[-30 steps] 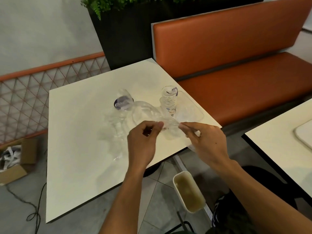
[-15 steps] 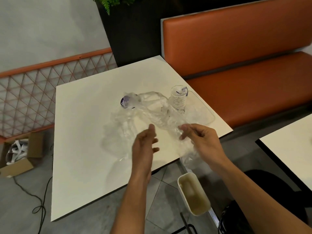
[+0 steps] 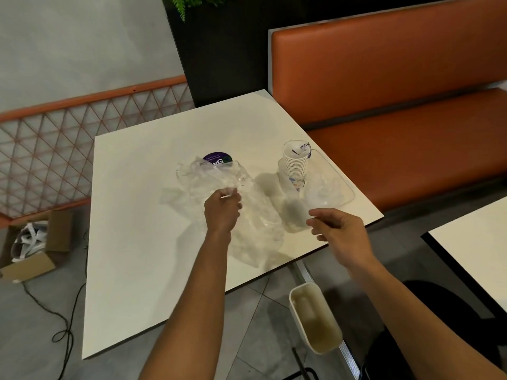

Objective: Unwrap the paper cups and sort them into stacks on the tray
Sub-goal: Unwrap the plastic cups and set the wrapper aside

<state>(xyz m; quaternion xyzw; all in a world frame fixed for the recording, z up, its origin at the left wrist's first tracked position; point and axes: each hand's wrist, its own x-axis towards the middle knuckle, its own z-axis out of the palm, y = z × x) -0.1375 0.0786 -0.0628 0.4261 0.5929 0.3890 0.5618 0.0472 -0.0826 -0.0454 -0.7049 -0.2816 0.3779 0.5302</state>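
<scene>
A stack of white paper cups (image 3: 295,164) with purple print stands upright on a clear tray (image 3: 344,185) at the table's right edge. Crumpled clear plastic wrap (image 3: 219,182) lies in the middle of the white table (image 3: 131,215), with a purple round label (image 3: 217,159) behind it. My left hand (image 3: 222,209) pinches the wrap at its fingertips. My right hand (image 3: 338,229) hovers to the right, near the table's front corner, fingers loosely curled with nothing visibly in them. More wrap (image 3: 258,231) lies between the hands.
An orange bench (image 3: 384,105) runs behind and right of the table. A white bin (image 3: 315,319) stands on the floor below the table edge. A cardboard box (image 3: 30,245) and a cable lie on the floor at left. A second table (image 3: 477,248) is at right.
The left hand has reached forward and taken hold of the wrap. The right hand has let go of the plastic and drawn back to the right. The view shifted left.
</scene>
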